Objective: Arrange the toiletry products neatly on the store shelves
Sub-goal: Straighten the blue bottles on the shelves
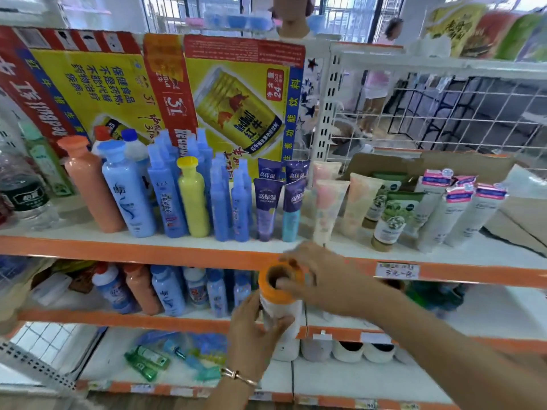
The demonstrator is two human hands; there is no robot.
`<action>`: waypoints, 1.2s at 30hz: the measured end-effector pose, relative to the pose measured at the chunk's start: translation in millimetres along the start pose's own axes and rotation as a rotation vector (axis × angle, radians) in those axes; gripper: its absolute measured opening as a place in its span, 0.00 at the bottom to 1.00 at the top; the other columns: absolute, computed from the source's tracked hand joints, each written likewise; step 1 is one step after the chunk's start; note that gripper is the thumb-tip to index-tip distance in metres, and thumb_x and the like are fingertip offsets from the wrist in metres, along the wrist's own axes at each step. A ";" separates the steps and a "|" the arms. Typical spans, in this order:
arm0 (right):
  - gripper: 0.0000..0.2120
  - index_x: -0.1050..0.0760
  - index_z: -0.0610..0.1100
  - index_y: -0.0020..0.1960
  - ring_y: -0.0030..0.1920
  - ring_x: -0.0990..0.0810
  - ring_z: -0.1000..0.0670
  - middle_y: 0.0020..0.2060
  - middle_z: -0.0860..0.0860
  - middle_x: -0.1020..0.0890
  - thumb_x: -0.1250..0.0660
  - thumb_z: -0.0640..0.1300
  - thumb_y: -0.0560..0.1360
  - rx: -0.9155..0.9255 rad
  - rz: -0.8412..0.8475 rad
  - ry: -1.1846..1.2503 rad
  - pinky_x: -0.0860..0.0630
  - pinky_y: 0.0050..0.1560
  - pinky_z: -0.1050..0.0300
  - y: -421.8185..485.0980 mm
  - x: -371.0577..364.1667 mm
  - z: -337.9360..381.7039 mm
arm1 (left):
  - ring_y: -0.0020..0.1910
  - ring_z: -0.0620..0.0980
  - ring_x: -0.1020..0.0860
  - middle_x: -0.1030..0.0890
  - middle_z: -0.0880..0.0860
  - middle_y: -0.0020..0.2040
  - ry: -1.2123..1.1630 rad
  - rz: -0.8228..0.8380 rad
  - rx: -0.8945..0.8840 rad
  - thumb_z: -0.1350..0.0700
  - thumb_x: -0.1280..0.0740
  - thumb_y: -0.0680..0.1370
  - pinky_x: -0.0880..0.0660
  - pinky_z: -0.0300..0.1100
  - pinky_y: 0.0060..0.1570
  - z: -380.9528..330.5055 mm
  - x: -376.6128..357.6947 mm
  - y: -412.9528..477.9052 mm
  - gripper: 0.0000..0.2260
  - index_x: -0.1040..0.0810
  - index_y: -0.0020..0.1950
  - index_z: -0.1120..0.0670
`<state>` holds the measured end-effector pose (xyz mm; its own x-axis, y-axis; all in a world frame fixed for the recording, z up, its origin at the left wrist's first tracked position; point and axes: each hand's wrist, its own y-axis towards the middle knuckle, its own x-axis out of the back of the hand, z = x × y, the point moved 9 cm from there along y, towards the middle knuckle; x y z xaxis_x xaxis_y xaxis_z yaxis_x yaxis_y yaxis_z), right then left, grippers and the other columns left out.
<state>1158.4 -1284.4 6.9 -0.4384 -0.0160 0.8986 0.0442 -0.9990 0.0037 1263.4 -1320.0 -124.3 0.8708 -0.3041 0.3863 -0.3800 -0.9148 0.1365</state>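
Head view showed both hands on one product in front of the shelving: a white bottle [281,309] with an orange cap [279,284], held clear of every shelf. The left hand [254,332] was clamped around the lower body of the bottle from below and to the left, thumb across the front. The right hand [313,276] came in from the right and sat over the cap, fingers [291,284] curled onto its top rim; whether they pinched the cap or merely rested on it could not be told, since the hand was motion-blurred.

The bottle's long axis stood close to upright, cap end uppermost and tipped slightly toward the camera. It sat directly under the right hand and above the left, so both were in contact and neither was nearer. The upper shelf [177,247], with its row of bottles and tubes, lay just above and beyond the right hand. A gap between the teal tube [291,214] and the pale pink tube [328,211] lay just above the right hand's knuckles. The middle shelf [148,318] ran behind the bottle at the height of the left hand's fingers. Judging from this, the placing would turn on lifting up and away toward one of those two levels.

The bottle's base and label were hidden behind the left hand, and the shelf space straight behind it was blocked by both hands.
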 end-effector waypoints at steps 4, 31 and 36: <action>0.28 0.33 0.53 0.64 0.53 0.26 0.50 0.61 0.51 0.31 0.35 0.65 0.68 -0.186 0.146 -0.162 0.30 0.47 0.59 -36.0 -37.2 -43.9 | 0.56 0.45 0.23 0.20 0.42 0.56 0.048 0.138 0.116 0.36 0.30 0.63 0.23 0.49 0.54 29.1 -55.7 -26.5 0.27 0.25 0.60 0.43; 0.07 0.29 0.48 0.41 0.48 0.20 0.45 0.46 0.46 0.17 0.41 0.50 0.73 -0.276 0.008 -0.395 0.34 0.43 0.59 73.8 -168.4 -231.3 | 0.54 0.56 0.22 0.18 0.56 0.52 0.460 0.188 0.100 0.62 0.37 0.74 0.28 0.45 0.58 117.0 -107.4 86.6 0.11 0.18 0.52 0.55; 0.29 0.36 0.44 0.68 0.64 0.30 0.40 0.63 0.44 0.25 0.42 0.60 0.74 -0.367 0.205 -0.570 0.36 0.65 0.44 82.3 -199.6 -262.4 | 0.50 0.60 0.20 0.16 0.60 0.48 0.567 0.151 0.001 0.57 0.38 0.75 0.26 0.46 0.48 103.7 -119.0 123.0 0.10 0.20 0.47 0.59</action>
<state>1014.0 -1374.3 -287.3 0.0894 -0.2814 0.9554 -0.2738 -0.9293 -0.2481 1145.3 -1423.9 -248.1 0.5039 -0.2417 0.8293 -0.4862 -0.8729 0.0411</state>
